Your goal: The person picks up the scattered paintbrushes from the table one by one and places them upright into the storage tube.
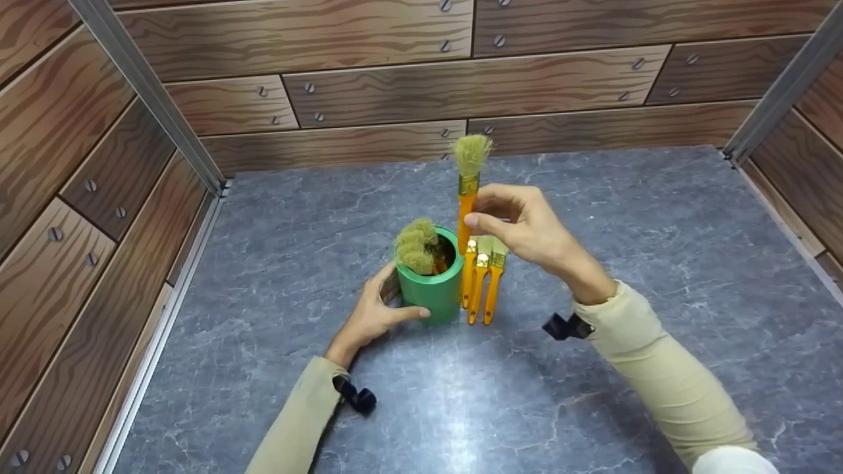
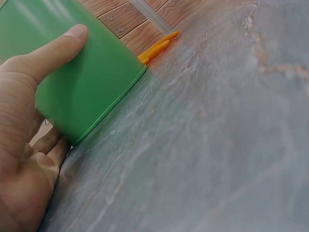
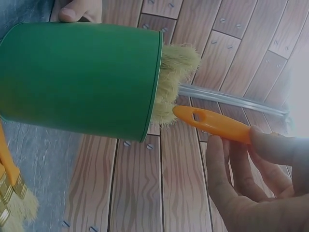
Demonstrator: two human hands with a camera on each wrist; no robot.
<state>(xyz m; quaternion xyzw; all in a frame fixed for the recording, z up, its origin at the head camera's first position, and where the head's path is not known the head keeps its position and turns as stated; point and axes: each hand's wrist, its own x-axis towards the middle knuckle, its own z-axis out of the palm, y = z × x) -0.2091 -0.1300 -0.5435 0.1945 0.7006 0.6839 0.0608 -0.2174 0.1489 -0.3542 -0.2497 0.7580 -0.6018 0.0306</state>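
A green can [image 1: 431, 299] stands upright on the grey marbled surface, with several brushes [image 1: 416, 249] inside it, bristles up. My left hand [image 1: 379, 308] grips the can from its left side; the thumb [image 2: 60, 48] lies along the can's wall in the left wrist view. My right hand [image 1: 530, 227] pinches a paintbrush [image 1: 467, 191] by its orange handle, bristles up, above the can's right rim. In the right wrist view the handle's holed end [image 3: 203, 121] points toward the can's mouth. Three more paintbrushes [image 1: 483, 283] lie side by side just right of the can.
Wood-patterned panels [image 1: 382, 92] wall in the back and both sides of the grey surface [image 1: 276, 230]. Metal strips [image 1: 158, 99] run along the corners. Black wrist cameras [image 1: 568, 326] are strapped over both sleeves.
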